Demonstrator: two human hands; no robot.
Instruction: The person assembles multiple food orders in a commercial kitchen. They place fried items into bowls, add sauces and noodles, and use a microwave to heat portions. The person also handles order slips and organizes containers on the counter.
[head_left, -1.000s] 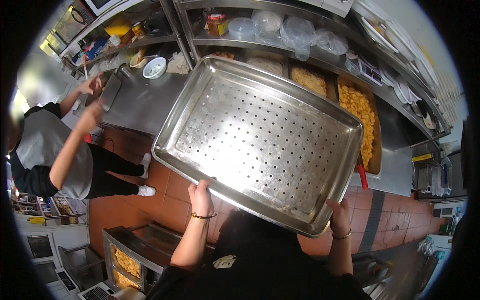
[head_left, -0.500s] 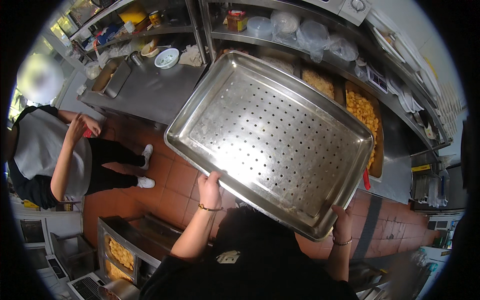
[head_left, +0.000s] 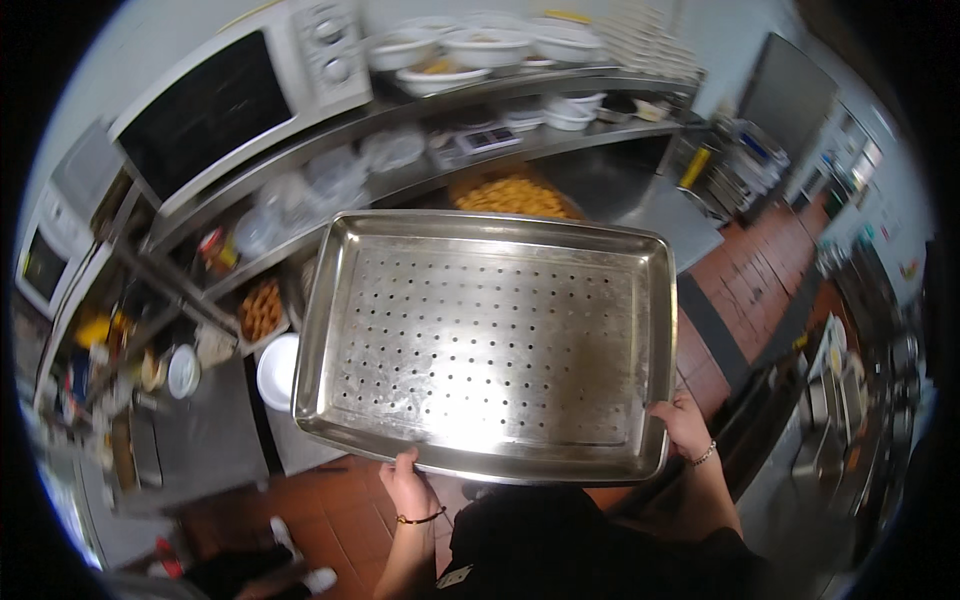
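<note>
A large rectangular metal tray (head_left: 470,330), its bottom dotted with small holes, is held up in front of me. My left hand (head_left: 408,488) grips its near rim, left of the middle, with the thumb over the edge. At the near right corner my right hand (head_left: 684,426) grasps the side rim, thumb on top. The fingers of both hands are partly hidden under the tray. Nothing lies in the tray.
Beyond the tray is a steel counter with a pan of yellow food pieces (head_left: 515,197) and a tray of brown food (head_left: 262,310). White bowls (head_left: 484,46) and a microwave (head_left: 215,105) stand on the shelving. A person's legs (head_left: 250,570) show at the lower left.
My view has turned to the right, so the other person has shifted to the lower left edge. The tray, still in both hands, now sits nearly level across the picture instead of slanted.
</note>
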